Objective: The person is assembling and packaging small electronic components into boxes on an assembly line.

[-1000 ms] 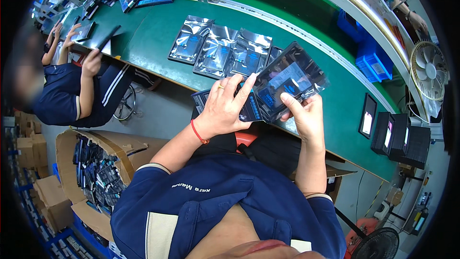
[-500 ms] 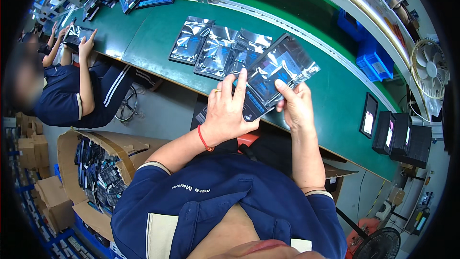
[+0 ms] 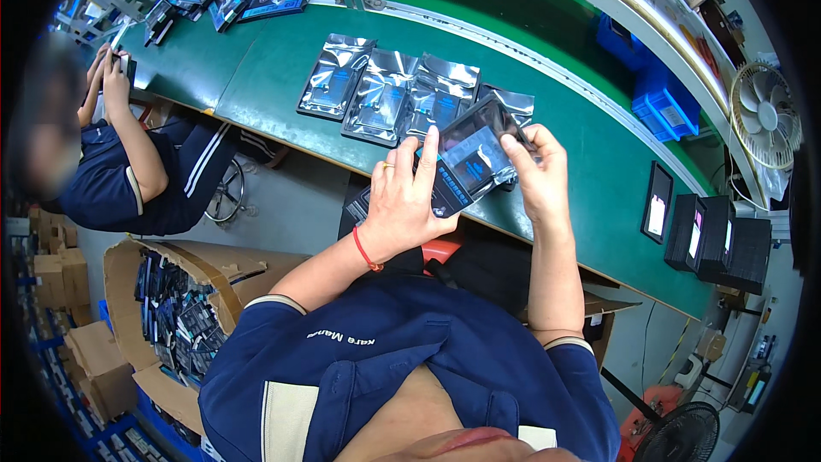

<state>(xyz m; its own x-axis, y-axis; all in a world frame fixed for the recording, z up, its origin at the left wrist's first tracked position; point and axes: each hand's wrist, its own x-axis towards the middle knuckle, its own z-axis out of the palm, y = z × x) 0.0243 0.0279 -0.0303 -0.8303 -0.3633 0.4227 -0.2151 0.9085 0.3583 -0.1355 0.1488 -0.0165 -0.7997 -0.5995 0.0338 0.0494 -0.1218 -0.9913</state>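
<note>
My left hand point(image 3: 402, 192) is closed on a flat black package point(image 3: 469, 169) with blue print and a clear, shiny front, gripping its near left end. At the package's far right corner, my right hand point(image 3: 539, 173) is closed on its dark edge between thumb and fingers. The package is tilted above the front edge of the green table point(image 3: 590, 192). Just beyond it, several flat packs in shiny clear and silver film lie in a row: one at the left point(image 3: 336, 77), another point(image 3: 380, 96) beside it, then a third point(image 3: 445, 90). The rightmost pack point(image 3: 516, 103) is partly hidden behind the held package.
Black boxes point(image 3: 697, 235) and a black tray point(image 3: 657, 203) stand at the table's right end. Dark packages point(image 3: 231, 0) are heaped at the far left. A full carton point(image 3: 124, 291) sits at lower left. Another person point(image 3: 120, 171) works at left; a blue bin point(image 3: 667, 111) stands at back right.
The film-wrapped pack that was in my right hand now lies at the row's right end. My right hand has moved onto the edge of the package in my left hand.
</note>
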